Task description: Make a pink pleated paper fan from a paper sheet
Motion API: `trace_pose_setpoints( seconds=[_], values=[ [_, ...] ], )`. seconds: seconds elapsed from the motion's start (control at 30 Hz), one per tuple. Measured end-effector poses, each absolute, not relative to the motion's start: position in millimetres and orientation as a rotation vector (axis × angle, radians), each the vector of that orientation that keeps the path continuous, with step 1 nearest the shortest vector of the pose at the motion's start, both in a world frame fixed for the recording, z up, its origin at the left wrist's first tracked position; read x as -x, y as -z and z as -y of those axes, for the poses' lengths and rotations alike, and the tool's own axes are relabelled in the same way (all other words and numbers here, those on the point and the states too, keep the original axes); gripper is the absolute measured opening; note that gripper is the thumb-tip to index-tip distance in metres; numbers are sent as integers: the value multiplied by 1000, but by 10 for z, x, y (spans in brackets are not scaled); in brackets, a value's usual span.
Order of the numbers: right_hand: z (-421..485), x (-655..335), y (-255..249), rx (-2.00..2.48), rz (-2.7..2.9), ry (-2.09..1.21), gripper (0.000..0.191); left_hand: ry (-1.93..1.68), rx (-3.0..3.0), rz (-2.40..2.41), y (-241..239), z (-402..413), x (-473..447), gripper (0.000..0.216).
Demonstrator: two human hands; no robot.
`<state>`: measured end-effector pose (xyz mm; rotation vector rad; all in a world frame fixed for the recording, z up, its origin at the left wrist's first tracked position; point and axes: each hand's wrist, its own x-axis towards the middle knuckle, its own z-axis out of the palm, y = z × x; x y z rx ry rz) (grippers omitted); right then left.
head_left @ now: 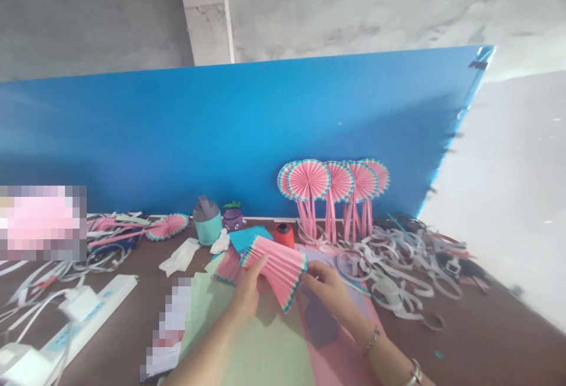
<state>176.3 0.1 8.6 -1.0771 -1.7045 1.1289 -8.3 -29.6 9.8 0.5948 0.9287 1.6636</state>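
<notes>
A pleated pink paper fan (276, 265) with blue and pale trim is held up, partly spread, over a light green sheet (260, 345). My left hand (250, 286) pinches its left part, thumb across the pleats. At the fan's right edge, my right hand (325, 283) has its fingers closed on the trimmed border. Behind the left hand lies another pleated pink piece (229, 266), partly hidden. Under the right forearm are pink sheets (345, 356) and a grey-purple piece.
Several finished round fans (308, 180) lean against the blue partition (198, 132). Tangled pale strips (398, 268) lie at right. A teal container (207, 224), purple pot (232, 219) and red object (283, 235) stand behind. A power strip (95, 315) with cables is at left.
</notes>
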Motion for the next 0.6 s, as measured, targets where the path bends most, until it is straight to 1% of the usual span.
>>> trace_pose_setpoints(
  seconds=[0.1, 0.17, 0.33, 0.47, 0.57, 0.6],
  values=[
    [-1, -1766, -105, 1045, 1600, -1212, 27, -1512, -745, -969, -79, 339, 53, 44],
    [0, -1771, -113, 1028, 1544, -1227, 28, -1449, -770, -979, -70, 353, 42, 44],
    [16, -1775, -117, 1014, 1593, -1242, 29, -1436, -761, -885, -93, 359, 36, 43],
    [47, -1749, -134, 1012, 1753, -1162, 22, -1436, -768, -843, -133, 368, 28, 38],
    [58, -1728, -139, 1028, 1784, -1127, 14, -1436, -740, -835, -136, 364, 22, 36],
    [59, -1723, -138, 1035, 1777, -1128, 14, -1435, -730, -831, -129, 359, 21, 35]
  ],
)
